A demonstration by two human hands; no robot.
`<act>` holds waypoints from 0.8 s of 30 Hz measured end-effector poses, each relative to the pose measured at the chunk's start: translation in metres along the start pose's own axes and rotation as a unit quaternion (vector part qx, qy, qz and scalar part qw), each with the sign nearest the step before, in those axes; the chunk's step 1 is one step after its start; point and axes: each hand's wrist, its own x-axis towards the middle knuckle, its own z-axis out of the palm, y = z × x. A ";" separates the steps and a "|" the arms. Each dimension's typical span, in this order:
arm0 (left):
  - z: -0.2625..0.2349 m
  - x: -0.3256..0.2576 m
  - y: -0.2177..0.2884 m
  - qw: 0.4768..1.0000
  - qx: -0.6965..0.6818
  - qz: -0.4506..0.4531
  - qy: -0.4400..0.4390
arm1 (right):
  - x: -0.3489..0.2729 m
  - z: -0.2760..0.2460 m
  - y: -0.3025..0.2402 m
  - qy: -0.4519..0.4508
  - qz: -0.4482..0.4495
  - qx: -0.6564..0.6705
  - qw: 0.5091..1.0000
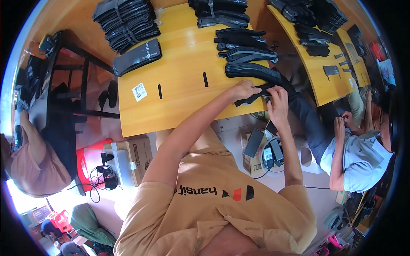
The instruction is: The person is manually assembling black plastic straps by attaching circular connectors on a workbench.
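Note:
At the yellow table's (179, 109) near right corner, my left hand (245, 90) is closed on a dark fabric strip (245, 101), its fingers wrapped round it. Close beside it, my right hand (278, 102) pinches the same strip at the table's right edge, fingers bent. Part of the strip is hidden under my hands. Just beyond them lies a stack of long black fabric strips (250, 70). More dark strips with grey bands (252, 54) lie farther up the table's right side.
Tied stacks of black pouches (126, 21) stand at the far left, with a loose pouch (139, 56) nearer. Two short black strips (160, 91) lie on the table. A cardboard box (139, 158) and cables (106, 177) are on the floor. A co-worker (356, 162) sits at right.

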 end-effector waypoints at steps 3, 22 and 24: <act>0.003 -0.009 -0.005 0.995 -0.098 -0.031 0.002 | -0.004 0.003 -0.016 0.148 0.135 0.109 0.974; 0.070 -0.022 -0.012 0.955 -0.270 0.064 0.102 | -0.008 0.031 -0.009 0.143 0.444 0.641 0.609; 0.068 -0.017 -0.019 0.966 -0.233 0.049 0.101 | -0.007 0.030 -0.008 0.120 0.435 0.631 0.632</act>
